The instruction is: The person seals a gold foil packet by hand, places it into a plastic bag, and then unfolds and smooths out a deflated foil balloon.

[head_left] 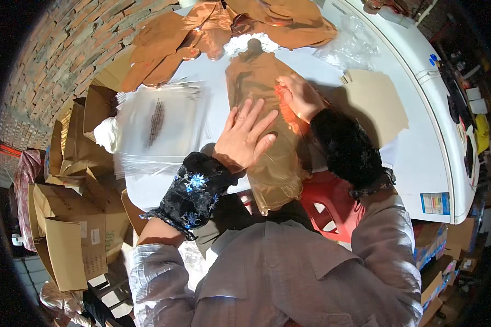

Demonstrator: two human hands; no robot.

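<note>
A sheer brown garment made of thin, stretchy-looking fabric lies lengthwise on the white table, its near end drooping over the front edge. My left hand rests flat on it, fingers spread. Closed at the garment's right side, my right hand grips a bunched part of the fabric that glows orange in the light. Just past the far end sits a crumpled white piece. Beside my right hand lies a stack of beige cards.
Clear plastic sleeves are stacked at the left. Across the back spreads a pile of shiny brown garments, with crumpled clear plastic to its right. Cardboard boxes stand left of the table; a red stool is under its front edge.
</note>
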